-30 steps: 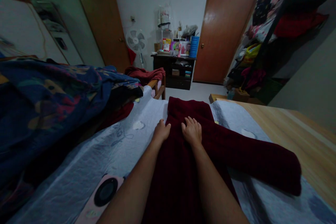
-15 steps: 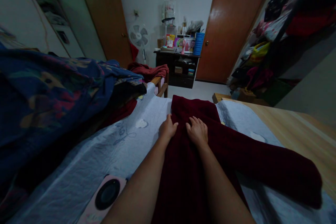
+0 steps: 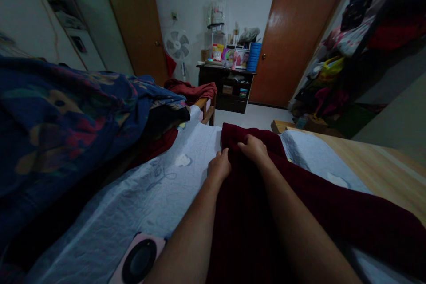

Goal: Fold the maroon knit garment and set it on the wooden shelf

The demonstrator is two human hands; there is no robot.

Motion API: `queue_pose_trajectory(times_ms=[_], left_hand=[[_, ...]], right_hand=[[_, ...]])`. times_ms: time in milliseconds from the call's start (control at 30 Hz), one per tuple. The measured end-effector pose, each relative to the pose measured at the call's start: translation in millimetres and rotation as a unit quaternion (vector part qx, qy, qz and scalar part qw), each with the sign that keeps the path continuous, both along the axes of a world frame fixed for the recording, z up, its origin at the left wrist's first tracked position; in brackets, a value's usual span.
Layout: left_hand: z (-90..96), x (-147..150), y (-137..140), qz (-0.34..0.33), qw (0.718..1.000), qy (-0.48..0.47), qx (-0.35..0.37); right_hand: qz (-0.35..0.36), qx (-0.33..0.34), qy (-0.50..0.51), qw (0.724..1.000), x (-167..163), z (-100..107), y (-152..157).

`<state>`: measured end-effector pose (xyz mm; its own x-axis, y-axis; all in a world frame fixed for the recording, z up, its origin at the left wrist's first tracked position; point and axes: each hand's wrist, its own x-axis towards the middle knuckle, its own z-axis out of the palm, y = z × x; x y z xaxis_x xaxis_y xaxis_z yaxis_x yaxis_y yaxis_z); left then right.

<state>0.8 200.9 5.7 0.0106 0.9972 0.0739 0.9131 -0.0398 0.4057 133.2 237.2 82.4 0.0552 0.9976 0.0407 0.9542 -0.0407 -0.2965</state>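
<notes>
A dark red long-sleeved top (image 3: 246, 213) lies spread over the bed, with one sleeve (image 3: 336, 206) stretched out to the right. At its left edge, my left hand (image 3: 219, 166) has its fingers closed on the fabric. My right hand (image 3: 254, 148) is a little farther up and to the right, fingers curled and pinching the cloth near the top's far end. The fingertips of both hands are partly hidden. My forearms cover some of the garment's middle.
A pale patterned bed sheet (image 3: 156, 191) lies beneath. A pink case with a round black part (image 3: 138, 259) rests by my left forearm. Blue floral bedding (image 3: 73, 115) is heaped at left. A wooden board (image 3: 382, 164) runs along the right. Beyond stand a fan (image 3: 178, 46) and dark cabinet (image 3: 222, 93).
My right hand has moved up toward the garment's far end, its fingers going from spread to curled. My left hand has shifted slightly right and closed. The sleeve has slid right.
</notes>
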Motion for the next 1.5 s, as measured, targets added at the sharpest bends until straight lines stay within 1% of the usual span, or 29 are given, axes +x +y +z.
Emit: queue_pose_trajectory(times_ms=[33,100,167,233,300,367,400,500,600,667,733,833,900,967,1000,1033,1100,1167,1233,1367,1500], left_hand=[[0.0,0,0,0.000,1.000,0.003,0.000],[-0.1,0,-1,0.000,1.000,0.010,0.001],[-0.4,0,-1,0.002,1.000,0.019,0.002],[-0.8,0,0,-0.002,1.000,0.021,0.003],[-1.0,0,0,-0.005,1.000,0.017,0.001],[-1.0,0,0,-0.006,1.000,0.012,-0.002],[-1.0,1,0,-0.003,1.000,0.011,-0.002],[-0.2,4,-1,0.023,1.000,0.017,-0.003],[2.4,8,-4,0.059,0.998,0.024,-0.011],[5.1,9,-7,0.071,0.997,0.029,-0.022],[8.1,10,-9,0.075,0.996,0.034,-0.035],[11.8,9,-11,0.076,0.995,0.037,-0.049],[13.2,9,-11,0.074,0.995,0.036,-0.053],[13.7,9,-11,0.074,0.995,0.034,-0.053],[13.9,9,-10,0.074,0.995,0.033,-0.053],[14.1,9,-10,0.076,0.995,0.032,-0.054],[14.7,9,-10,0.079,0.995,0.031,-0.059],[15.8,9,-10,0.081,0.994,0.031,-0.067],[17.1,9,-10,0.080,0.994,0.033,-0.072],[18.3,7,-12,0.077,0.994,0.038,-0.067],[17.4,4,-12,0.083,0.993,0.042,-0.074]], right_hand=[[0.004,0.041,0.019,0.999,-6,3,12],[0.006,0.093,0.058,0.994,-20,4,34],[0.009,0.118,0.072,0.990,-32,-1,54],[0.019,0.108,0.067,0.992,-39,-9,72],[0.034,0.064,0.078,0.994,-40,-20,88],[0.030,0.026,0.143,0.989,-35,-31,102],[0.018,0.021,0.187,0.982,-31,-37,108],[-0.027,0.036,0.288,0.957,-21,-49,122],[-0.059,0.047,0.320,0.944,-16,-58,128],[-0.079,0.055,0.325,0.941,-15,-62,129],[-0.090,0.062,0.313,0.944,-16,-65,127],[-0.089,0.078,0.278,0.953,-22,-65,118],[-0.069,0.106,0.209,0.970,-28,-63,110],[-0.022,0.138,0.094,0.986,-34,-60,101],[0.011,0.149,0.032,0.988,-37,-58,97],[0.044,0.152,-0.019,0.987,-39,-56,94],[0.098,0.140,-0.075,0.982,-41,-54,91],[0.127,0.119,-0.094,0.980,-43,-55,91],[0.135,0.098,-0.093,0.982,-44,-57,92],[0.120,0.068,-0.077,0.987,-46,-65,95],[0.097,-0.007,-0.058,0.994,-45,-71,102]])
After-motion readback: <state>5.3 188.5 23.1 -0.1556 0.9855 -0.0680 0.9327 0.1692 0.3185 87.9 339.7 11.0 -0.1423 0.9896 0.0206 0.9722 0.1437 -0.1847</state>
